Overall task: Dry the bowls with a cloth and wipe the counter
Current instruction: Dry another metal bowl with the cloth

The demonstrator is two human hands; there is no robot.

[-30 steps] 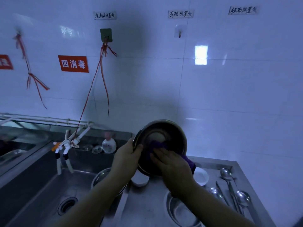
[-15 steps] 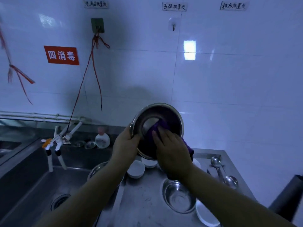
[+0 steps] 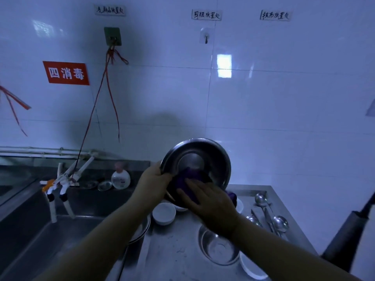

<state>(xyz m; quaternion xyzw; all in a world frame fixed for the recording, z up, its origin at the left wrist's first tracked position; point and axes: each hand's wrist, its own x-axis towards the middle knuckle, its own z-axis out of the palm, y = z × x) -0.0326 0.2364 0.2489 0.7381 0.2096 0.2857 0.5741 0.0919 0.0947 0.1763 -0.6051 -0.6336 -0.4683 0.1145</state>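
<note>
Dim tiled kitchen, steel worktop. Left hand grips the steel bowl rim; right hand, fingers flat, presses the purple cloth inside. Probably best to rotate the bowl, not the cloth.

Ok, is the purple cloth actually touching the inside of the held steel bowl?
Touching. The head view shows the right hand pressing the purple cloth against the inner wall of the steel bowl, with no gap between them.

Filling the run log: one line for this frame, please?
stage: drying | left hand: grips steel bowl rim, tilted up | right hand: presses purple cloth inside bowl | counter: not wiped yet
</note>
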